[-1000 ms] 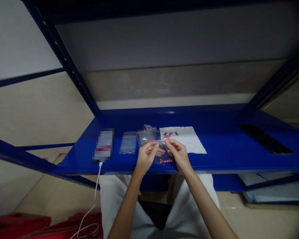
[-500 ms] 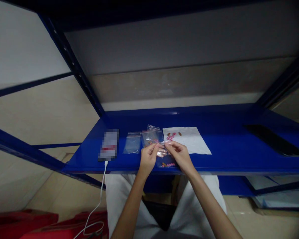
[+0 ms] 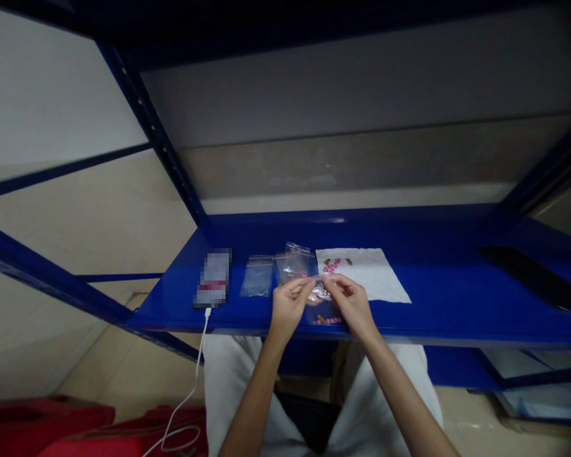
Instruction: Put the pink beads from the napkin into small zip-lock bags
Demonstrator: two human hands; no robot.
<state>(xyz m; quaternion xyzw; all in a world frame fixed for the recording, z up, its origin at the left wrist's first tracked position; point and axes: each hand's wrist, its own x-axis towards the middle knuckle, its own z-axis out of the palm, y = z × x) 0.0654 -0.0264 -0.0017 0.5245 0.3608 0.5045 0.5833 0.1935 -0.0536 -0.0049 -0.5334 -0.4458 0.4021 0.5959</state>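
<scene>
My left hand (image 3: 289, 306) and my right hand (image 3: 352, 303) pinch the top edge of a small clear plastic bag (image 3: 327, 315) above the blue shelf's front. Pink beads and brown pieces lie in the bag's bottom. Behind my left hand are filled clear bags (image 3: 295, 259), partly overlapping. Left of them lie flat clear bags (image 3: 257, 277) with nothing visible inside. Just beyond my right hand, a white sheet (image 3: 385, 276) carries loose pink beads (image 3: 333, 266) and a few brown pieces (image 3: 349, 261).
On the blue shelf (image 3: 438, 238), a phone (image 3: 214, 279) with a white cable (image 3: 195, 384) lies at left. A black flat object (image 3: 535, 276) rests at right. Blue uprights (image 3: 150, 130) frame the shelf. Red objects (image 3: 42, 422) are at lower left.
The view has shifted slightly, so everything sits a little lower and farther right. Both hands still pinch the bag, with only a small change in my fingers.
</scene>
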